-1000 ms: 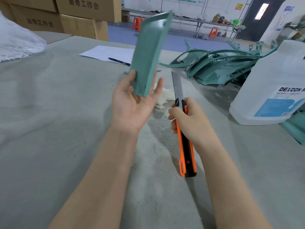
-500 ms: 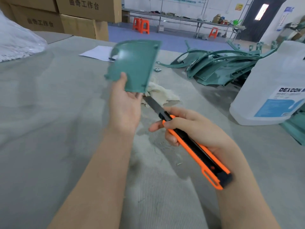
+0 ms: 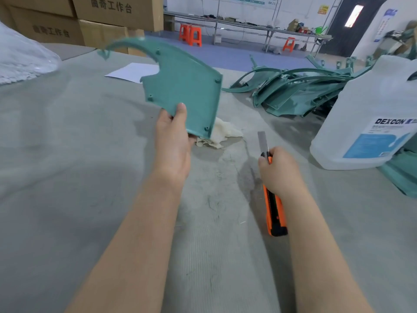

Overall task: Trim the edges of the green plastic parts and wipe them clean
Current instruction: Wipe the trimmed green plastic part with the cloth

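Blur eats the far tip of the part [image 3: 180, 86], that thin curved horn at its upper left, so the outline there is hard to make out. The left hand [image 3: 173, 141] holds the part up over the table [image 3: 67, 166] by its lower corner, thumb laid on the facing side, other fingers hidden behind the plastic, so a pinch grip as far as I can see. The part covers a bit of the paper [image 3: 130, 72] and one side of the rag [image 3: 223, 134], which lies crumpled on the table just beyond that hand. The right hand [image 3: 279, 170] is curled round the knife [image 3: 274, 208] and hides the middle of the handle; the blade sticks out past the fingers pointing away, the orange-and-black tail pokes out toward the wrist. Can't tell if the knife touches the table. A pile [image 3: 297, 91] of more green parts sits farther back on the right, all tangled, no way to count them. The jug [image 3: 370, 114] at the right edge is cut off by the frame, translucent white with a blue DEXCON label; how full it is I can't tell. The bag [image 3: 22, 59] at far left is cropped too, something white inside, can't make out what. The boxes [image 3: 117, 12] behind the table are closed, tops out of frame.
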{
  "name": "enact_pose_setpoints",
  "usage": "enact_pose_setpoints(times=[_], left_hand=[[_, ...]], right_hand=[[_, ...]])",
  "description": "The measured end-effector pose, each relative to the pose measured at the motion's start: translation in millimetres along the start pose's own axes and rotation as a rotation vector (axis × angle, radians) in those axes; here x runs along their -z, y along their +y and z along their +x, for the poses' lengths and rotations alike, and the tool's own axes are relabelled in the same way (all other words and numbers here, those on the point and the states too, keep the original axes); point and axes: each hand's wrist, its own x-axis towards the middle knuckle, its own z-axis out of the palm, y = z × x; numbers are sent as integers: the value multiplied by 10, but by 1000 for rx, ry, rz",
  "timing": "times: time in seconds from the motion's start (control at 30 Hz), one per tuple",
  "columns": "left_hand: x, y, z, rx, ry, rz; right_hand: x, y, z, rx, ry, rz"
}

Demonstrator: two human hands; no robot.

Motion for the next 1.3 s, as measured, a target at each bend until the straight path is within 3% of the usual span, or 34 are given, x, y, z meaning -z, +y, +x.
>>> enact_pose_setpoints(times=[0.13,0.2,0.3,0.4,0.53,0.7,0.77,0.87,0.97,1.03,1.23,1.3], left_hand=[[-39,-60,-70,-85,-71,289],[-42,-95,-103,-144,-142,387],[-50,-97,-146,-128,-255,393],[-61,-76,-166,-47,-308,393],[-70,15,-157,136,-272,161],[-41,161,-155,188,-497,-233],[-72,172,-173,151,-472,-166],[-63,176,-100,99,-187,-214],[70,231,31,89,2,-417],[148,250,59,122,6,-494],[191,206,84,235,-33,-787],[217,215,88,236,-41,-877]], right_hand=[[-53,113,65,-97,-63,-144],[-45,83,47,-90,13,-63],[-12,-54,-42,19,220,465],[26,-191,-111,54,83,1024],[45,-308,-166,89,-66,1227],[47,-622,-201,32,-130,1567],[76,-788,-166,75,-189,1526],[58,-965,-66,148,-214,1191],[-72,-953,147,124,117,797],[-210,-881,301,94,246,523],[-666,-818,548,28,50,9],[-674,-861,592,17,56,-7]])
